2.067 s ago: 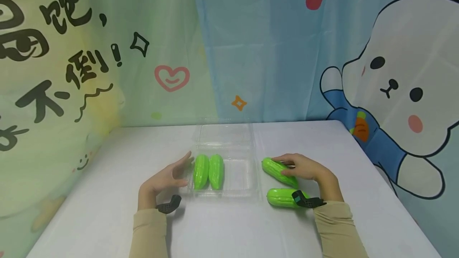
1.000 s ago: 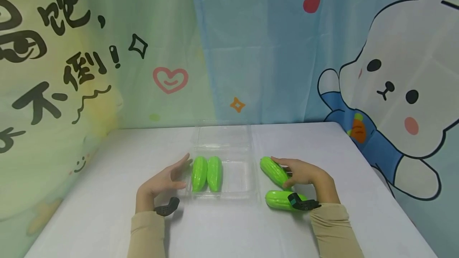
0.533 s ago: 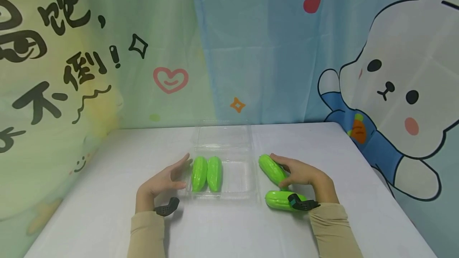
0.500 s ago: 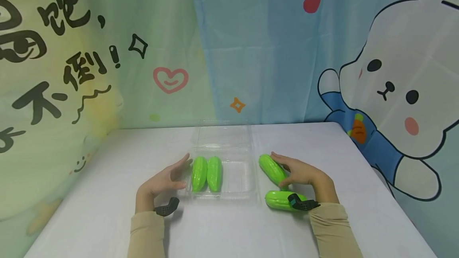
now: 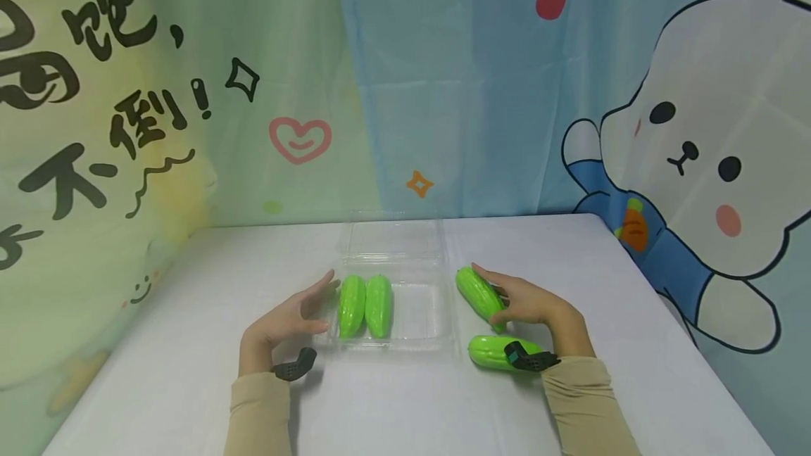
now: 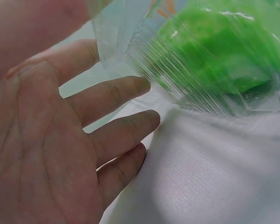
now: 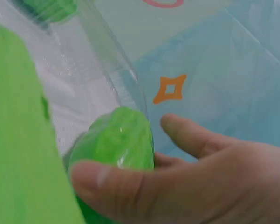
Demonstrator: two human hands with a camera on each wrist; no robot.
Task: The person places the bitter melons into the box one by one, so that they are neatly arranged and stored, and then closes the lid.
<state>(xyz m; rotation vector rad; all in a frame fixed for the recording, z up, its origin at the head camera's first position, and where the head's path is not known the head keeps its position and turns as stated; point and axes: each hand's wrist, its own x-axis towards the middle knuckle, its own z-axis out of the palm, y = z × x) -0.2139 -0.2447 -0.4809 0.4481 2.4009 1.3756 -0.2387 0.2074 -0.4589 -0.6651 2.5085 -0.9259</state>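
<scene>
A clear plastic box (image 5: 423, 309) stands open mid-table, its hinged lid (image 5: 395, 239) laid back. Inside at the left, two plump, ridged, glossy green cucumbers (image 5: 379, 307) lie side by side. My left hand (image 5: 285, 321) is at the box's left side, fingers spread and fairly straight; in the left wrist view its fingertips reach the box's ribbed wall (image 6: 177, 88). Right of the box, my right hand (image 5: 529, 301) grips a third cucumber (image 5: 478, 294), thumb on the near side, fingers on the far side. Another cucumber (image 5: 489, 352) lies crosswise below that hand, partly hidden by the wrist camera.
The white-covered table (image 5: 393, 407) runs back to a printed curtain (image 5: 443, 90) with a bear and lettering. Black cameras are strapped to the left wrist (image 5: 295, 364) and the right wrist (image 5: 531, 357). Both sleeves are tan.
My right hand and the cucumber in it have shifted a little left and away from me, turning it steeper. The left hand, box and other cucumbers stay in place.
</scene>
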